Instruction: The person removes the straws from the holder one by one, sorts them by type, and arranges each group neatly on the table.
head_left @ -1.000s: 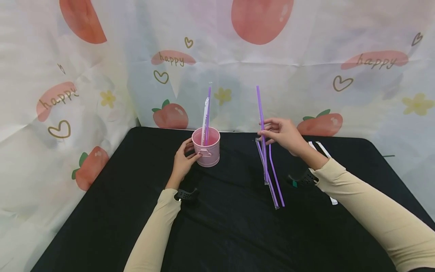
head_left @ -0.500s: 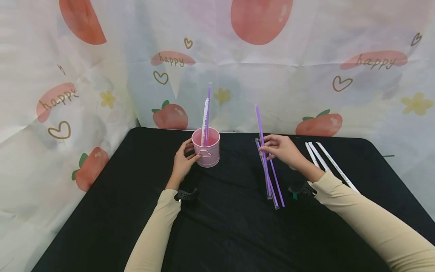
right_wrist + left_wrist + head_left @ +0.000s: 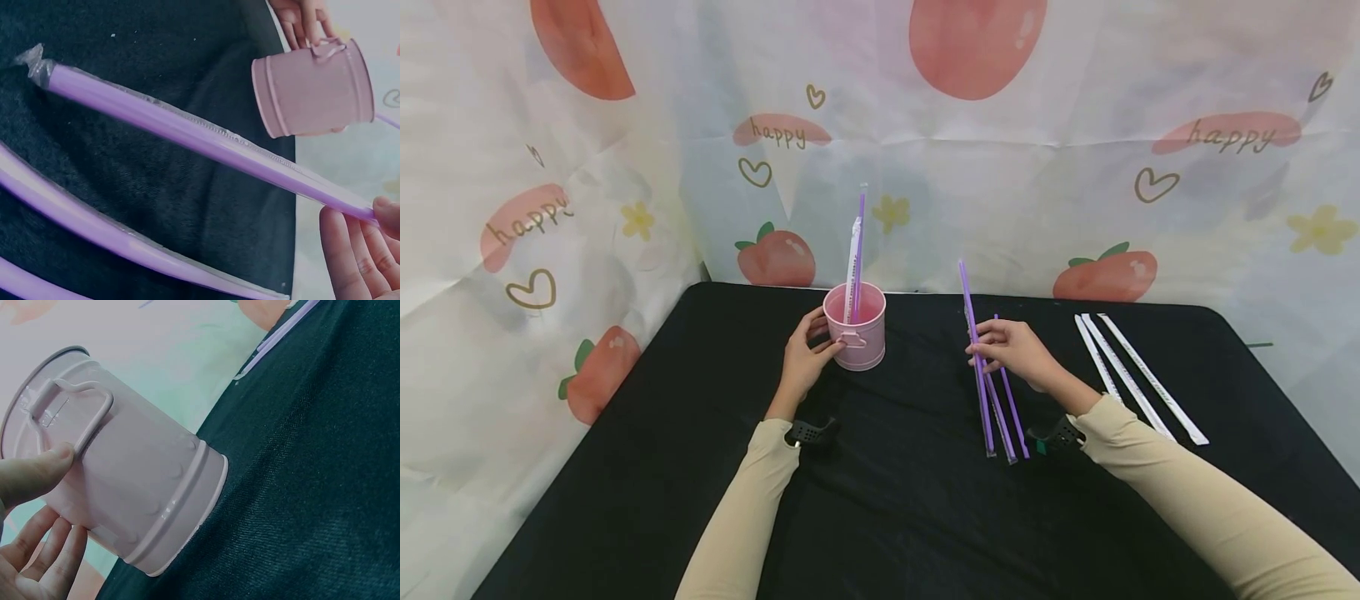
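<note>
My left hand (image 3: 805, 358) holds the side of a small pink bucket (image 3: 867, 346), which stands upright on the table. In the left wrist view the thumb lies at the bucket's wire handle (image 3: 103, 412), with the other fingers round the wall. A white-wrapped straw (image 3: 853, 271) and a purple straw (image 3: 861, 242) stick up out of the bucket. To its right, my right hand (image 3: 1018, 350) pinches a purple straw (image 3: 187, 132) in a clear wrapper, thumb against fingers. The straw slants, its lower end close over the cloth. Two more purple straws, one (image 3: 1001, 421) wrapped, lie under and beside it.
Three white-wrapped straws (image 3: 1153, 379) lie side by side on the right of the table, partly behind the right forearm. A black cloth (image 3: 910, 517) covers the table. Behind it hangs a printed backdrop (image 3: 1075, 67) with fruit and hearts.
My right hand has come down and toward me, lowering the purple straw onto the others. The white-wrapped straws show more fully. My left hand and the bucket have stayed put.
</note>
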`<state>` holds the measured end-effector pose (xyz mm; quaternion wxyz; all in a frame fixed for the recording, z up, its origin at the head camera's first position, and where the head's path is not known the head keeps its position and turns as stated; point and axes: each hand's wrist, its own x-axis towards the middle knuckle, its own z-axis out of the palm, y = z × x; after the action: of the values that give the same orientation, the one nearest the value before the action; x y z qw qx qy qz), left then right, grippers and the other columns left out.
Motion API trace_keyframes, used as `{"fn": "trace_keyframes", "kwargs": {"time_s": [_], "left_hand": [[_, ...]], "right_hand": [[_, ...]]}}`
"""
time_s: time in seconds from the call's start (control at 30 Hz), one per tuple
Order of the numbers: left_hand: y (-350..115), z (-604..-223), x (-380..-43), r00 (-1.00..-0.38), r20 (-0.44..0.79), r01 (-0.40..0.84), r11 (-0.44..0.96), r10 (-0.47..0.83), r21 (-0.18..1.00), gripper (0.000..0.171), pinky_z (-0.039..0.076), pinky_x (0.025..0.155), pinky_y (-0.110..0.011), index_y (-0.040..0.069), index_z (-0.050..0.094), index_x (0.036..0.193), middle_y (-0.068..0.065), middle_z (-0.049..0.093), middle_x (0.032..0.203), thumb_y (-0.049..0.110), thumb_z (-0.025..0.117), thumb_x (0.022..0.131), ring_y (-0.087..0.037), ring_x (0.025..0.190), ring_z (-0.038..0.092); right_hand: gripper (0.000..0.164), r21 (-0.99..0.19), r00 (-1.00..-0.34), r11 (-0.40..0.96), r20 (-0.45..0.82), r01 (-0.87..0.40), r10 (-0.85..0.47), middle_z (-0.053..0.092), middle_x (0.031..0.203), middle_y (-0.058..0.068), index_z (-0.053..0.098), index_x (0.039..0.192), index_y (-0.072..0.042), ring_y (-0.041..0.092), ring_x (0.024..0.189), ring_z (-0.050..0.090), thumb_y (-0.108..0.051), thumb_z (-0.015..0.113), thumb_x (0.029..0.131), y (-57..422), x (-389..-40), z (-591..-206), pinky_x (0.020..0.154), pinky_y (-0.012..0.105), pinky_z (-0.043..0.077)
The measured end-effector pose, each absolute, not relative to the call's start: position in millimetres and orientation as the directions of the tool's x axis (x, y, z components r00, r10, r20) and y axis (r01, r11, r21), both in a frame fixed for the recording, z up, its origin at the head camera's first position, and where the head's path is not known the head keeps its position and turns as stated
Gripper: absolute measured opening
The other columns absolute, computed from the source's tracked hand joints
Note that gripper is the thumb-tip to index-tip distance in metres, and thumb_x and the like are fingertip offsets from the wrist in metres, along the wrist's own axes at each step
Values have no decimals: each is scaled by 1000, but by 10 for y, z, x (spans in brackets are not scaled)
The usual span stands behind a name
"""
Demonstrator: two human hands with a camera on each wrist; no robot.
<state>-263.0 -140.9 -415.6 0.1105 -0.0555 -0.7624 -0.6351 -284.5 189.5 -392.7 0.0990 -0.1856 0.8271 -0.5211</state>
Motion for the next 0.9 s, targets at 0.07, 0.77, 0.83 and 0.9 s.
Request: {"fn": "trace_keyframes", "kwargs": {"time_s": [0.07, 0.77, 0.83, 0.9], "left_hand": [[-1412, -4166, -2640, -970, 236, 223, 180, -55, 958, 65, 46, 101, -45, 1, 40, 139, -25, 48, 135, 0, 70, 81, -38, 124, 48], [-1392, -4118, -2598, -971, 230, 213, 204, -63, 956, 65, 46, 101, -44, 1, 40, 139, -25, 49, 134, -1, 69, 81, -37, 124, 49], [-1392, -4118, -2597, -972, 227, 209, 209, -65, 955, 65, 46, 101, -44, 1, 40, 139, -24, 49, 134, -1, 69, 81, -37, 124, 49], [-1393, -4118, -2597, -973, 222, 204, 212, -65, 956, 65, 46, 101, -44, 1, 40, 139, -24, 49, 134, -1, 69, 81, -37, 124, 49]], "right_hand": [[39, -899, -913, 388, 28, -201, -408, 60, 109, 38, 46, 122, 17, 37, 89, 69, -5, 57, 92, 1899, -2860, -3960, 67, 33, 60], [36, -926, -938, 366, -36, -99, -345, 64, 97, 28, 49, 117, 19, 3, 69, 64, -2, 59, 90, 1922, -2958, -4165, 66, 31, 60], [35, -922, -940, 375, -41, -95, -339, 64, 94, 22, 49, 117, 19, 2, 68, 63, -1, 58, 90, 1927, -2962, -4173, 66, 31, 60], [34, -920, -942, 381, -46, -89, -331, 64, 93, 19, 49, 117, 19, 2, 68, 63, 0, 58, 90, 1931, -2968, -4183, 66, 30, 60]]}}
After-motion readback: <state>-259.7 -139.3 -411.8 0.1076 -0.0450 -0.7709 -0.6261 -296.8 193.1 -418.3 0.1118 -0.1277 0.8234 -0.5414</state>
